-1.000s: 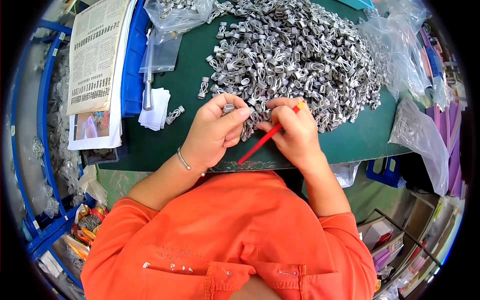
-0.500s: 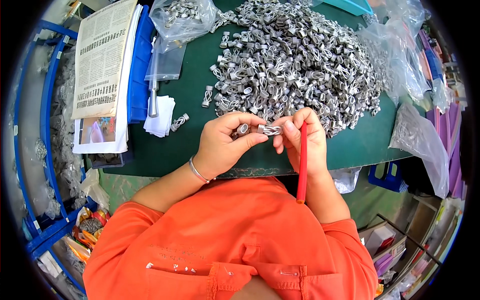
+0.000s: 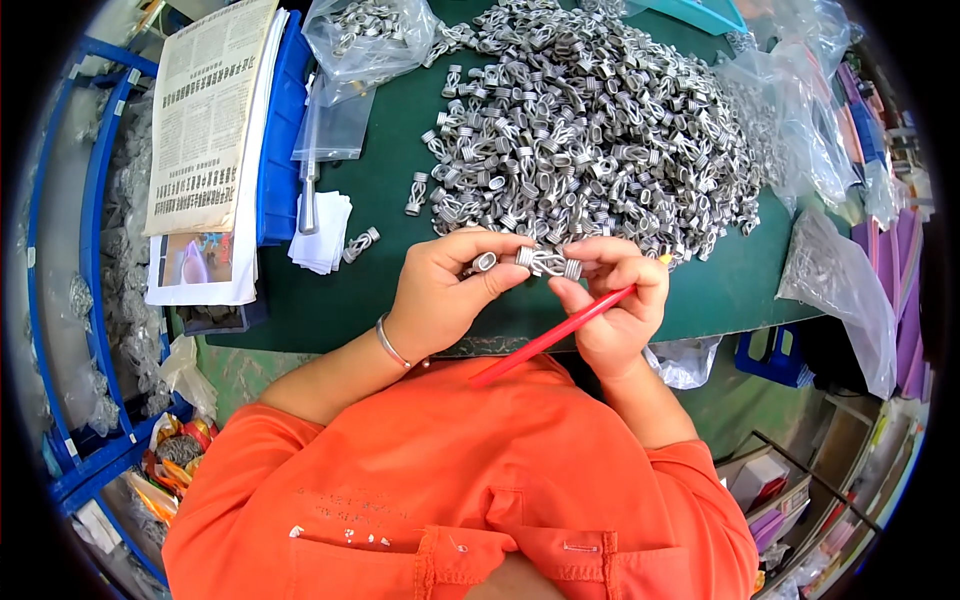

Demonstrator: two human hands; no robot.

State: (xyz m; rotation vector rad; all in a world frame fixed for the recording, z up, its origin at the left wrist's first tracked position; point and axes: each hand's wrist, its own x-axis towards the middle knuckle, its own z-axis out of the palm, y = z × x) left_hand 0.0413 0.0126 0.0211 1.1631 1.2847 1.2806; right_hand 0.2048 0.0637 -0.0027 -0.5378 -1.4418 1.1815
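Observation:
Between thumb and index finger, my left hand (image 3: 437,282) pinches one end of a grey metal fitting (image 3: 547,263) with ribbed ends and a twisted open middle. A second metal fitting (image 3: 483,263) is tucked in the curl of the same hand. My right hand (image 3: 622,300) is closed around a slim red pencil-like stick (image 3: 550,338), which slants down to the left over my shirt. Its thumb and index fingertips are at the other ribbed end of the pinched fitting. Just beyond both hands lies a large heap of similar fittings (image 3: 590,130).
Stray fittings (image 3: 416,193) lie left of the heap, near white paper slips (image 3: 320,232) and a metal-shafted tool (image 3: 307,205). A blue bin (image 3: 283,130) with newspaper (image 3: 205,120) stands left. Clear plastic bags (image 3: 365,40) sit at the back and right. The green table's edge (image 3: 720,332) is close to me.
The red stick has swung from nearly upright to a slant across my front. My right fingers have shifted, baring the fitting's right ribbed end. My left hand has hardly moved.

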